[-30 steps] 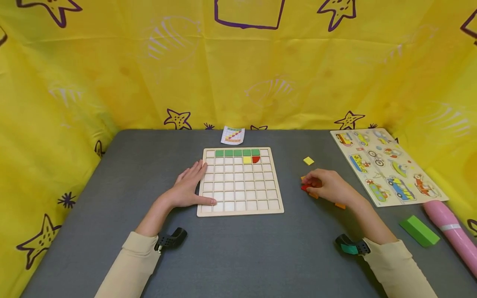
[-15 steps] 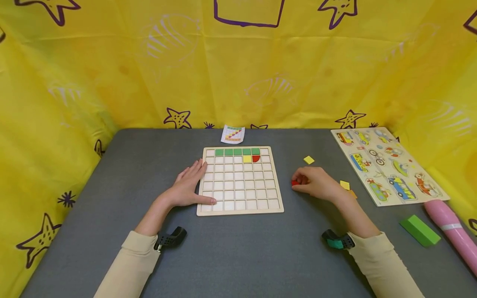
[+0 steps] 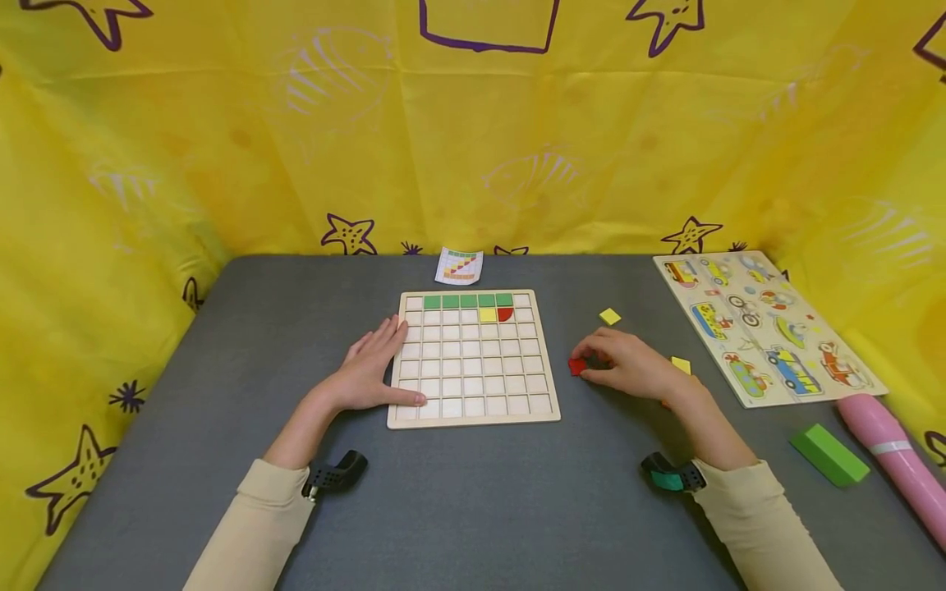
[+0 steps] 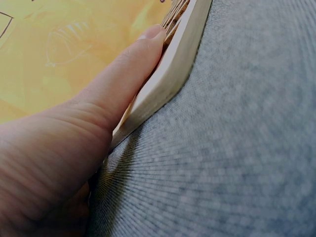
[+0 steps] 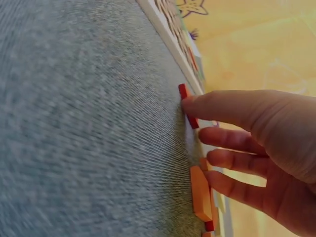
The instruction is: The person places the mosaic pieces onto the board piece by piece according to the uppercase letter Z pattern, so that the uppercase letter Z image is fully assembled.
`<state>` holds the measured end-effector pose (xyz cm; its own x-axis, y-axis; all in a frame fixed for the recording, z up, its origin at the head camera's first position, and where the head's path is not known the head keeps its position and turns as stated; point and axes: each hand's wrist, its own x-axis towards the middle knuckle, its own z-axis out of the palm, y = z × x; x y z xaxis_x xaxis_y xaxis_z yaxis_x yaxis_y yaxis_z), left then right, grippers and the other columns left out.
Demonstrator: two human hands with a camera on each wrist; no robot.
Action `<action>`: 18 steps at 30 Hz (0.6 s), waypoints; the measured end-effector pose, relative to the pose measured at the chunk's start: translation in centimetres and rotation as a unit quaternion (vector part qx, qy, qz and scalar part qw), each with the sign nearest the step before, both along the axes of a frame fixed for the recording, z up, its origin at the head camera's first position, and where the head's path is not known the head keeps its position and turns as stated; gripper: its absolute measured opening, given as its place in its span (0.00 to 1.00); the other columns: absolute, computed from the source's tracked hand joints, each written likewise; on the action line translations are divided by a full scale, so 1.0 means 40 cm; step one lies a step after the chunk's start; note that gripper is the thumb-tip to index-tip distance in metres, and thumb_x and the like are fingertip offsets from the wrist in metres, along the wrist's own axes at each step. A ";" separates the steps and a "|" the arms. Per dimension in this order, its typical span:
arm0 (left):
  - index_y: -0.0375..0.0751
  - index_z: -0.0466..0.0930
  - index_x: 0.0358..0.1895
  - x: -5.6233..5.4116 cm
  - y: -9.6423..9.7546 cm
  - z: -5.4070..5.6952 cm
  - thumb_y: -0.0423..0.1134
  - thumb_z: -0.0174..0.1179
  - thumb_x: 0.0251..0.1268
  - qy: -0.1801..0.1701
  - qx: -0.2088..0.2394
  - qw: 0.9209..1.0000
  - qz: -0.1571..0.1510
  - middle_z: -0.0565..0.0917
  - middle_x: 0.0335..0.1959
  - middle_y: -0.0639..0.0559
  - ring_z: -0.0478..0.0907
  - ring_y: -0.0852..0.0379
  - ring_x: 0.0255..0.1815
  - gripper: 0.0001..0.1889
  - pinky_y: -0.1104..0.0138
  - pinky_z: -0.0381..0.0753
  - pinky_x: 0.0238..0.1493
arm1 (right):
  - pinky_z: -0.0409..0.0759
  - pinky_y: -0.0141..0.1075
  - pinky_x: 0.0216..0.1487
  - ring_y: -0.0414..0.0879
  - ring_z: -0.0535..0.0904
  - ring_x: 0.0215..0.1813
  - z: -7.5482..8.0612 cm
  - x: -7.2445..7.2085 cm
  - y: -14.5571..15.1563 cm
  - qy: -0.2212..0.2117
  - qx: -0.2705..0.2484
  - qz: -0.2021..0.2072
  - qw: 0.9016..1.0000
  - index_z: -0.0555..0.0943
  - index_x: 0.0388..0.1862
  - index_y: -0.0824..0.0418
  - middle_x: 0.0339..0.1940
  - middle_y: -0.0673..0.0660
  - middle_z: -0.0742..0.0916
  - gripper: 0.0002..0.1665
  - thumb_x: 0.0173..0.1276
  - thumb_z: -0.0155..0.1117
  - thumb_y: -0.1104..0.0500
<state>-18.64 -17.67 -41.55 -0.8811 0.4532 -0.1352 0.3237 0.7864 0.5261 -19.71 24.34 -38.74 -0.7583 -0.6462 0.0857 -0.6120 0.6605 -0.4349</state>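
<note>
My left hand rests spread on the left side of a wooden grid board, its thumb on the lower left corner; the left wrist view shows that thumb along the rim. Green tiles line the board's top row, with a yellow tile and a rounded red tile below them. To the right of the board my right hand pinches a red tile close to the table. In the right wrist view its thumb lies against the red tile, while the other fingers are loosely bent.
A small pattern card lies behind the board. Yellow tiles and orange pieces lie around the right hand. Farther right are a picture puzzle board, a green block and a pink cylindrical object.
My right hand has moved left from the loose pieces towards the board, bringing a red tile along. The left hand stays on the board.
</note>
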 end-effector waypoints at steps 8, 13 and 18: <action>0.35 0.36 0.78 -0.002 -0.003 0.000 0.67 0.69 0.48 -0.005 0.000 1.000 0.002 0.35 0.79 0.41 0.31 0.46 0.79 0.66 0.48 0.33 0.72 | 0.73 0.39 0.39 0.45 0.74 0.37 -0.014 -0.007 -0.010 0.012 0.000 -0.023 1.000 0.84 0.45 0.58 0.36 0.51 0.82 0.16 0.59 0.75 0.56; 0.35 0.36 0.78 -0.002 -0.002 0.001 0.67 0.69 0.48 -0.004 0.001 1.000 0.002 0.35 0.79 0.41 0.31 0.46 0.79 0.66 0.48 0.33 0.72 | 0.74 0.40 0.41 0.44 0.76 0.39 -0.020 -0.009 -0.021 0.006 -0.013 -0.038 0.999 0.84 0.42 0.56 0.37 0.48 0.83 0.13 0.60 0.74 0.55; 0.35 0.37 0.78 -0.002 0.000 0.000 0.67 0.68 0.48 -0.002 -0.001 1.000 -0.001 0.35 0.79 0.40 0.31 0.46 0.79 0.66 0.48 0.33 0.72 | 0.74 0.37 0.36 0.42 0.75 0.33 -0.024 -0.008 -0.047 0.008 -0.050 -0.067 0.996 0.84 0.39 0.55 0.31 0.45 0.82 0.12 0.60 0.75 0.53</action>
<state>-18.71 -17.67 -41.54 -0.8798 0.4541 -0.1405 0.3226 0.7874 0.5253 -20.04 22.46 -39.69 -0.8355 -0.5268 0.1565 -0.5281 0.6909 -0.4937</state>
